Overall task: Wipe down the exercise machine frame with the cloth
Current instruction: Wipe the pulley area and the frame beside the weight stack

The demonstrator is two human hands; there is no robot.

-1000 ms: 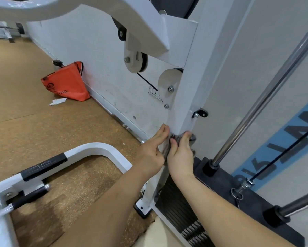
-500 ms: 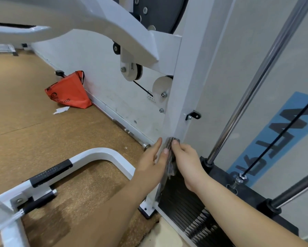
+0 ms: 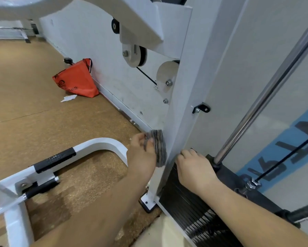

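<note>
The white upright post point(image 3: 183, 97) of the exercise machine frame runs down the middle of the view to a foot plate on the floor. A grey striped cloth point(image 3: 159, 148) lies against the post's left face low down. My left hand point(image 3: 142, 155) grips the cloth, fingers curled round its edge. My right hand point(image 3: 194, 166) is on the post's right side, fingers curled at the post's edge above the black weight stack point(image 3: 190, 207). Whether it holds anything is hidden.
A white curved frame bar point(image 3: 99, 145) with a black grip sits low at left. An orange bag point(image 3: 76, 81) and a scrap of paper lie by the wall. Chrome guide rod point(image 3: 263, 97), black cable point(image 3: 283, 161) and pulleys point(image 3: 134, 55) stand near the post.
My hands have parted: the left now holds the cloth alone on the post's left face, and the right has shifted to the post's right side. The camera has moved closer.
</note>
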